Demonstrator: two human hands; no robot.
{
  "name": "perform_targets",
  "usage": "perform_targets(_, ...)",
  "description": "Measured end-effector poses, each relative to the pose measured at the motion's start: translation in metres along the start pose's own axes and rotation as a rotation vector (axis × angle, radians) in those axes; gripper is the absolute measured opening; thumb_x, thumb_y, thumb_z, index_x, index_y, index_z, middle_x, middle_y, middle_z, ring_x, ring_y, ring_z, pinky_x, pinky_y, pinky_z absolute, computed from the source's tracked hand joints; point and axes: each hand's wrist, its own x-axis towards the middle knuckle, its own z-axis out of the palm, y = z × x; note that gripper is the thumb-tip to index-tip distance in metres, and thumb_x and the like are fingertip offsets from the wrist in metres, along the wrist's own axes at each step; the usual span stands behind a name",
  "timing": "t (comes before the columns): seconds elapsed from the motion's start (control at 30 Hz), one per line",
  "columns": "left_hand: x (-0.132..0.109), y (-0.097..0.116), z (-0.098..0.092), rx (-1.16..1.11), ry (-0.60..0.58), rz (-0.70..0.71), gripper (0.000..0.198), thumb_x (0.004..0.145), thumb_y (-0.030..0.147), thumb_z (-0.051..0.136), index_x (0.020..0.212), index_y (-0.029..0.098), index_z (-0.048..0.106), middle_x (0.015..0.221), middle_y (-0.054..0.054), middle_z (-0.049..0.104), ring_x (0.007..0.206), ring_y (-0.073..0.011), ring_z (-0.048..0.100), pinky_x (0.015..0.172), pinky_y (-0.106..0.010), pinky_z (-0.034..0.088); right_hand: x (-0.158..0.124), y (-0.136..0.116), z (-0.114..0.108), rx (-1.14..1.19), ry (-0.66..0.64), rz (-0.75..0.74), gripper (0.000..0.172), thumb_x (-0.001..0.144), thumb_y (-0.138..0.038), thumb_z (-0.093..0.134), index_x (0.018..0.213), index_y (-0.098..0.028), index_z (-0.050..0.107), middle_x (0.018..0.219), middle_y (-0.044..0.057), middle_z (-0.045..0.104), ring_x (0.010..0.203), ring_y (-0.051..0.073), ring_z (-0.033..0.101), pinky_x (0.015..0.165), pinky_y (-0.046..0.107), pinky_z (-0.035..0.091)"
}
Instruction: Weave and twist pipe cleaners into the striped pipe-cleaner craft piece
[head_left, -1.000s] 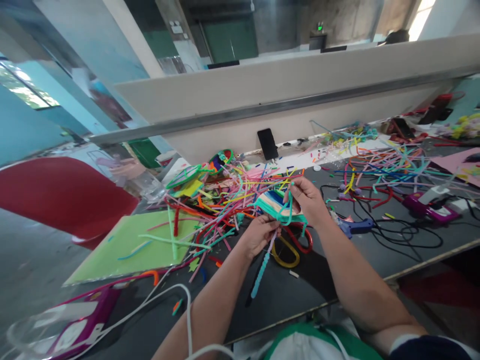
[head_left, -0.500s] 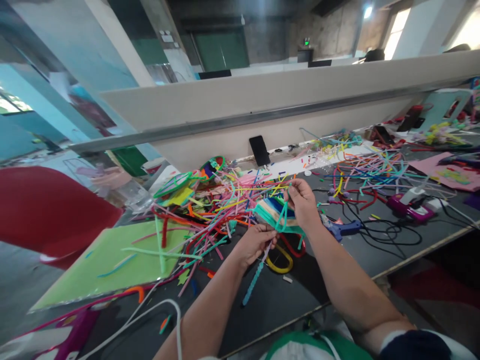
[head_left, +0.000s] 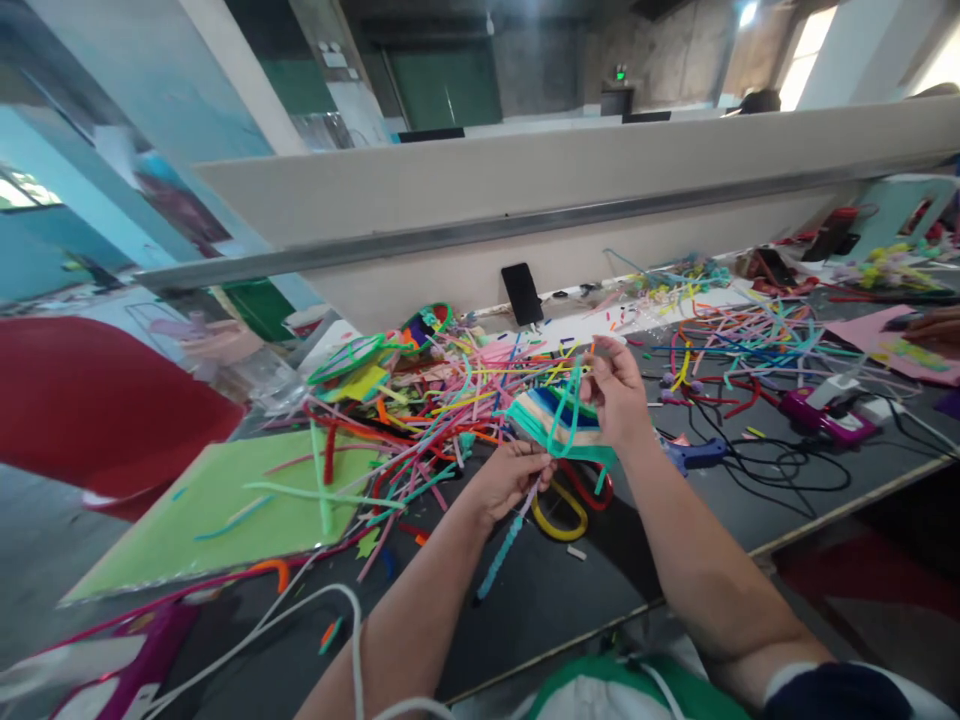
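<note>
- Nearest: can see a white cable [head_left: 346, 592] curving beside the left forearm.
- Next, can see a lilac-and-blue twisted stem [head_left: 504, 550] slanting down from the left hand [head_left: 512, 477] toward the near table edge; probably angled so for leaving the upper end open to the right hand.
- Left hand: pinched shut around the stem's top, at the foot of a teal loop [head_left: 574, 425]; likely for anchoring the base against pull.
- Right hand [head_left: 621, 400]: thumb and finger closed on the loop's upper end, higher and farther out; probably for spreading and shaping the strands. Cannot tell exact fingertip contact.
- Loop location: between both hands, upright-ish, rising from left fingertips to right fingertips.
- Just behind the loop, see a striped piece [head_left: 534, 422] in teal, cream and blue; cannot tell if joined to the loop or merely lying there.
- Farther, see a tangled pile of colored strips [head_left: 450, 395] left of the striped piece, presumably dumped within easy reach.
- Farthest, see a phone [head_left: 521, 294] propped against the partition [head_left: 420, 280], maybe for viewing.
</note>
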Motion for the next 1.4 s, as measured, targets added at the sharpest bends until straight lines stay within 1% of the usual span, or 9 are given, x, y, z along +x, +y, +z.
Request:
perform_targets(0.2,0.002,0.01,-0.018,-0.196,0.165,0.216,0.025,0.061,0.023,0.08,0.07,0.009,0.061,0.063,-0.002,0.061,0.053,-0.0077,0.055,0.052,-0.019,0.046,0.01,0.011,-0.014,-0.18,0.37,-0.276,0.043,0.076,-0.022,0.059,0.117,-0.03,0.047,0.115,0.001,0.057,0.074,0.009,0.06,0.069,0.025,0.048)
perform_targets(0.4,0.003,0.013,-0.025,-0.285,0.205,0.286,0.026,0.062,0.025,0.078,0.074,0.01,0.061,0.066,-0.001,0.062,0.053,-0.0081,0.055,0.051,-0.021,0.047,0.003,0.052,-0.008,-0.116,0.173,0.474,0.034,0.056,-0.02,0.07,0.088,-0.02,0.057,0.068,-0.005,0.061,0.053,0.008,0.052,0.049,0.02,0.038)
perform_targets(0.53,0.002,0.011,-0.023,-0.29,0.232,0.339,0.026,0.063,0.027,0.078,0.071,0.01,0.06,0.061,0.0,0.059,0.052,-0.009,0.056,0.052,-0.023,0.047,-0.012,0.068,0.005,-0.072,-0.002,0.713,0.028,0.054,-0.018,0.071,0.079,-0.019,0.059,0.065,-0.002,0.062,0.05,0.009,0.051,0.049,0.023,0.041)
perform_targets(0.6,0.002,0.011,-0.022,-0.275,0.238,0.373,0.026,0.064,0.028,0.077,0.069,0.01,0.06,0.06,0.0,0.059,0.05,-0.0088,0.055,0.05,-0.022,0.046,-0.014,0.07,0.006,-0.138,0.063,0.621,0.025,0.058,-0.019,0.068,0.081,-0.019,0.058,0.069,-0.001,0.062,0.051,0.01,0.051,0.051,0.026,0.042)
perform_targets(0.73,0.001,0.011,-0.023,-0.214,0.218,0.405,0.024,0.068,0.029,0.074,0.07,0.011,0.059,0.059,0.0,0.057,0.049,-0.0088,0.054,0.048,-0.022,0.046,-0.008,0.05,-0.003,-0.472,0.156,-0.092,0.023,0.073,-0.022,0.056,0.095,-0.021,0.058,0.084,0.0,0.062,0.074,0.014,0.056,0.07,0.03,0.045)
perform_targets(0.9,0.001,0.01,-0.024,-0.18,0.204,0.387,0.024,0.067,0.031,0.074,0.072,0.011,0.061,0.057,0.0,0.057,0.048,-0.0097,0.052,0.046,-0.023,0.046,-0.006,0.019,-0.002,-1.029,-0.514,-0.524,0.023,0.078,-0.022,0.059,0.1,-0.023,0.064,0.098,0.005,0.068,0.096,0.022,0.057,0.091,0.039,0.037)
perform_targets(1.0,0.001,0.009,-0.023,-0.144,0.19,0.375,0.025,0.066,0.032,0.075,0.072,0.011,0.062,0.057,-0.001,0.058,0.046,-0.0094,0.051,0.046,-0.023,0.046,-0.009,0.023,0.003,-1.155,-0.712,-0.54,0.017,0.08,-0.029,0.063,0.095,-0.023,0.067,0.096,0.005,0.07,0.097,0.023,0.057,0.091,0.04,0.033)
perform_targets(1.2,0.002,0.003,-0.019,0.008,0.139,0.304,0.018,0.068,0.027,0.07,0.065,0.012,0.06,0.052,0.0,0.055,0.043,-0.0103,0.051,0.044,-0.023,0.044,-0.012,0.038,0.001,-1.217,-0.718,-0.449,0.01,0.083,-0.032,0.063,0.083,-0.025,0.07,0.084,0.002,0.071,0.093,0.022,0.056,0.092,0.041,0.022)
perform_targets(1.4,0.003,0.0,-0.017,0.053,0.134,0.256,0.015,0.066,0.026,0.069,0.068,0.013,0.062,0.053,0.0,0.057,0.044,-0.0108,0.052,0.044,-0.024,0.045,-0.014,0.024,0.0,-1.232,-0.882,-0.343,0.042,0.083,-0.024,0.062,0.124,-0.026,0.057,0.095,0.006,0.069,0.092,0.021,0.055,0.087,0.039,0.023)
